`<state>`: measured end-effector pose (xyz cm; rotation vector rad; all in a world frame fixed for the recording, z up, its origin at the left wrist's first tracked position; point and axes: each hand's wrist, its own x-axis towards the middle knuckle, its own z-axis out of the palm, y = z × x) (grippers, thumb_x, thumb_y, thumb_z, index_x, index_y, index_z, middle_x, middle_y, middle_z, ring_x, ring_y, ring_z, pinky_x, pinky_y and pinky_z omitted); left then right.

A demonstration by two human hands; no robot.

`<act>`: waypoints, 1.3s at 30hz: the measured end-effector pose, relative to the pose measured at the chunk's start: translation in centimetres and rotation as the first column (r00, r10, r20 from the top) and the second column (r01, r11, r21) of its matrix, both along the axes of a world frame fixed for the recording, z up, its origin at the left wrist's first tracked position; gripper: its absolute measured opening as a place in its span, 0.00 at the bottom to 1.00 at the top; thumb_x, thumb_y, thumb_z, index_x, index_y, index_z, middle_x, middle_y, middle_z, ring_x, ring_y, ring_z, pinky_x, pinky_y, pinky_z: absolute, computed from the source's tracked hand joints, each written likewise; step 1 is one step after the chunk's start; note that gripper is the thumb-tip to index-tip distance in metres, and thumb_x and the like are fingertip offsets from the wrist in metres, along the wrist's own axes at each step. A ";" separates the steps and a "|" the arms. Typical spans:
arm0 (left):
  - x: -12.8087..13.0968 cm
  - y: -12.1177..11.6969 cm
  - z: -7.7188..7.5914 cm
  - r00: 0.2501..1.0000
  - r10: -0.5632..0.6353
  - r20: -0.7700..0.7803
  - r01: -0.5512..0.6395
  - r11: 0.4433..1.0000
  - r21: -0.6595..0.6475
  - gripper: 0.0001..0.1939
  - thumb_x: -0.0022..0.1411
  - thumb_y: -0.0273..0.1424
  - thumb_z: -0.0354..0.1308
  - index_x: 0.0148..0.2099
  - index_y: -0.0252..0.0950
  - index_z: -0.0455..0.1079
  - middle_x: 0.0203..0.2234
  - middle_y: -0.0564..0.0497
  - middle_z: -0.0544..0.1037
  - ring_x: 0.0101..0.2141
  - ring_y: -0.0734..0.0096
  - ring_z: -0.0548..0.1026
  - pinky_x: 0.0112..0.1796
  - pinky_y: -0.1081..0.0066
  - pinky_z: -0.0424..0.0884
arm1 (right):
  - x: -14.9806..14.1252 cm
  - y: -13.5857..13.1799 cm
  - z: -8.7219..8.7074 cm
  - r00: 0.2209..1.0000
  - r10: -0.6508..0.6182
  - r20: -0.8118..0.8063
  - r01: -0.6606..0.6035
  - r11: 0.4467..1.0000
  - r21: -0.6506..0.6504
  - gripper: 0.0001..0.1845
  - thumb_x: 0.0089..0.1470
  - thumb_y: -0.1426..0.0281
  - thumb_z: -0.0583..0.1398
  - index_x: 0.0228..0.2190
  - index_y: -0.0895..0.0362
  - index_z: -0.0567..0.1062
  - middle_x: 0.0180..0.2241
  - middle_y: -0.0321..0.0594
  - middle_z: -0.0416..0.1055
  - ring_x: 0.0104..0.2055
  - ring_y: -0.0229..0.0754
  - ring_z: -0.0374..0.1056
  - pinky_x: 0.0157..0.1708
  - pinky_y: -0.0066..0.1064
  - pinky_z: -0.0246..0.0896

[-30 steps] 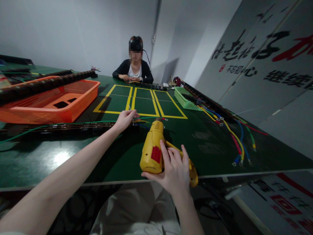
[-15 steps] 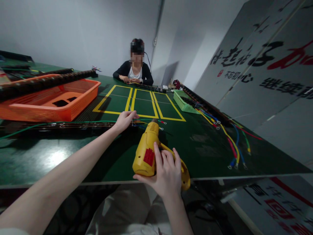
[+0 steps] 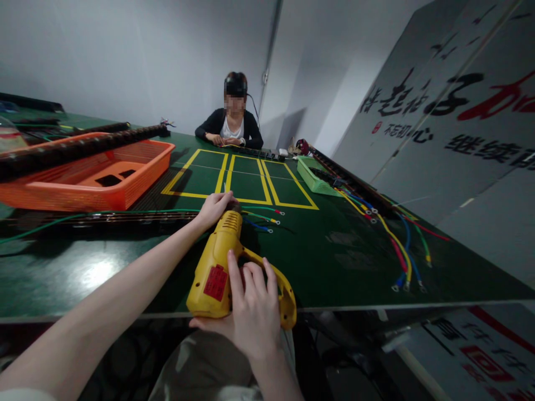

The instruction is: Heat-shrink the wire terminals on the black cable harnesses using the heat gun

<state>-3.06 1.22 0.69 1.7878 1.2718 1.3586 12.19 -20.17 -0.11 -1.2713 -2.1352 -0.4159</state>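
Heat gun (image 3: 212,256) swung left near desk's (image 3: 343,284) front edge, nozzle (image 3: 234,206) beside left hand (image 3: 212,211). Left pinched, contents hidden; right hand (image 3: 257,320) grips gun, fingers spread.

An orange basket (image 3: 144,181) stood on the left of the green table (image 3: 359,284), dark pieces (image 3: 107,180) lying inside it and a long dark bundle (image 3: 83,146) running across its top. Yellow outlines (image 3: 188,194) marked the table's middle. On the far side sat a person (image 3: 251,128) in a dark top over white. Toward the right were a light green basket (image 3: 308,176) and loose coloured wires (image 3: 387,225) with ring terminals, and beyond them a grey panel (image 3: 418,150) with black and red characters.
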 end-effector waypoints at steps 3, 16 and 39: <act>0.0 0.0 0.0 1.000 -0.001 0.002 0.001 1.000 -0.010 0.30 0.60 0.51 0.45 0.34 0.31 0.77 0.31 0.44 0.80 0.35 0.60 0.76 0.40 0.67 0.69 | 0.4 0.1 0.0 1.000 0.004 0.024 -0.003 1.000 -0.011 0.62 0.38 0.31 0.49 0.61 0.64 0.54 0.40 0.45 0.70 0.46 0.48 0.62 0.61 0.45 0.33; 0.1 -0.5 0.2 0.999 -0.043 0.006 0.043 0.999 0.000 0.31 0.60 0.53 0.45 0.32 0.32 0.77 0.31 0.44 0.80 0.35 0.61 0.76 0.41 0.67 0.69 | 4.0 1.0 0.2 0.999 -0.030 -0.017 0.031 0.999 0.026 0.58 0.41 0.33 0.51 0.60 0.64 0.58 0.36 0.43 0.70 0.43 0.47 0.63 0.62 0.47 0.35; 0.7 -2.1 0.5 0.812 0.071 -0.579 0.044 0.982 0.181 0.19 0.64 0.41 0.43 0.41 0.40 0.74 0.35 0.50 0.79 0.34 0.63 0.75 0.32 0.70 0.65 | 10.0 3.4 0.6 0.952 -0.294 0.087 0.289 0.955 0.066 0.59 0.39 0.32 0.52 0.58 0.66 0.61 0.36 0.48 0.73 0.44 0.50 0.65 0.59 0.48 0.41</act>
